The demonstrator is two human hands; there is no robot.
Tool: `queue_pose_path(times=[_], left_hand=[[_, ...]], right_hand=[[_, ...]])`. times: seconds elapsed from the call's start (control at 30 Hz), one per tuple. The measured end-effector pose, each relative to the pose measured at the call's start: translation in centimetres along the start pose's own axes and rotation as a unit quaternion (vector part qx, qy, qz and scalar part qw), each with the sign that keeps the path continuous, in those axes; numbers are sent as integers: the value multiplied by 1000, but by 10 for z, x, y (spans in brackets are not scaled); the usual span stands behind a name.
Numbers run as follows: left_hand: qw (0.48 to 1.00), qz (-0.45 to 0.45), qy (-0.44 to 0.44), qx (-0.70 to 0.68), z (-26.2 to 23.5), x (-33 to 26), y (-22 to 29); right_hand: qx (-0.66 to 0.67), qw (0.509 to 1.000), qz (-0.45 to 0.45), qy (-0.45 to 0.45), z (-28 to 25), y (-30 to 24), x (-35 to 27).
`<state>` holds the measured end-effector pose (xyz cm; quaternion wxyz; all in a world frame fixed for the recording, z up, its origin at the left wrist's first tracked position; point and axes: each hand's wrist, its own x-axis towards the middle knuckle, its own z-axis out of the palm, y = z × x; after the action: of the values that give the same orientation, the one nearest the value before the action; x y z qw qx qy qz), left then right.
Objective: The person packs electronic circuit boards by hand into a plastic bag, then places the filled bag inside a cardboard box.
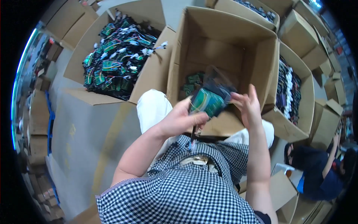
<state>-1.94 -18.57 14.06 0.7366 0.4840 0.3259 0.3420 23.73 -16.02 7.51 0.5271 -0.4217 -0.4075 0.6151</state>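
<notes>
From the head view, your left hand (181, 120) pinches the green circuit board (206, 101) while your right hand (247, 105), fingers spread, steadies its dark wrapper just above the open cardboard box (223, 41), handy for dropping in.

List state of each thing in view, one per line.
left hand: gripping green circuit board
right hand: fingers spread, at clear bag
middle box: open, few boards at bottom
left box: open, heaped with wired boards
right box: open, filled
</notes>
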Motion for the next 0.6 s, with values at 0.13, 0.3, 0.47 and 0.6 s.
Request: queue_pose_path(times=[0.13,0.3,0.47,0.6], left_hand=[[992,-128,-9,4,-13,6,-20],[909,2,-186,372,-10,13,-12],[961,51,244,121,-116,1,62],[820,231,460,-251,-175,7,64]], right_hand=[[-202,950,-223,-82,28,-26,-20],[-259,891,7,-373,26,-55,13],[79,986,-91,112,-36,-39,17],[-5,983,67,171,-59,14,22]])
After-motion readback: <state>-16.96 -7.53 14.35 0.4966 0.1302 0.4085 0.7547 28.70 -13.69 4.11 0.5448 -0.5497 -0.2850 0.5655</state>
